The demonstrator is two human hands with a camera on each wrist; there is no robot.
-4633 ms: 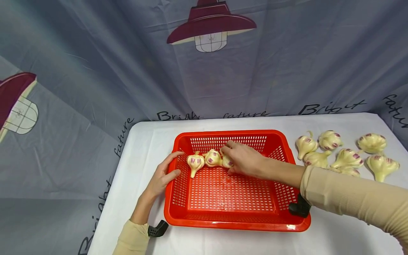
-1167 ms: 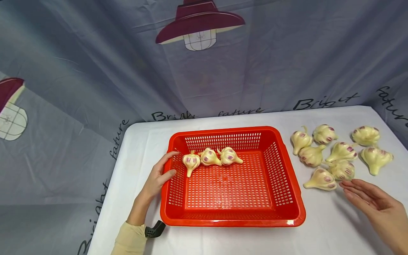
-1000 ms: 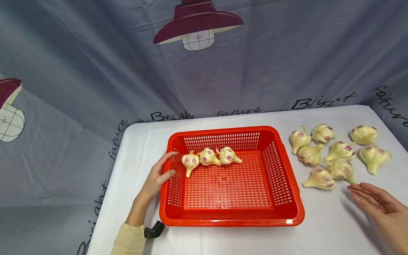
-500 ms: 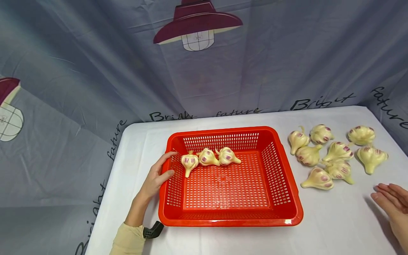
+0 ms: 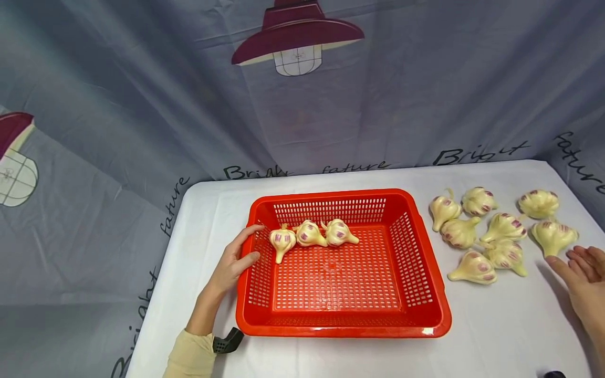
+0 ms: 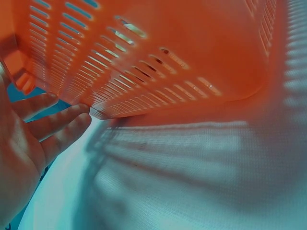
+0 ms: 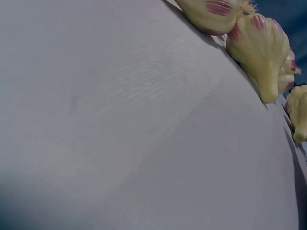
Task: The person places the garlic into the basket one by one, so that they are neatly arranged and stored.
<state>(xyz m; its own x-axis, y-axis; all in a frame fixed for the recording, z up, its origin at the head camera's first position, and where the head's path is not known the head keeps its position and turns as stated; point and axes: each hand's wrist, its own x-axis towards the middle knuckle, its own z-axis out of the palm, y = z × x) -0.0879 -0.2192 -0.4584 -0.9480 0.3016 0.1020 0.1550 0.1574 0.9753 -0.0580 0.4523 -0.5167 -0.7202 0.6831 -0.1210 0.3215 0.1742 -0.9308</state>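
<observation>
Head view: left hand (image 5: 235, 262) rests open against the red basket (image 5: 427, 294) wall; right hand (image 5: 583, 278), fingers relaxed and apparently empty, hovers beside a garlic bulb (image 5: 553, 236) on the bench (image 5: 496, 331).

**Grey printed curtain behind a white-covered table**

A table (image 5: 331, 357) under a plain white cloth fills the lower part of the head view. Behind the table and round its left side hangs a creased grey-blue curtain (image 5: 142, 105). A dark red lamp print (image 5: 298, 37) sits above the table's far edge, another lamp print (image 5: 14, 152) far to its left. Black script runs along the curtain's hem beside the table. Light is even and soft.
</observation>
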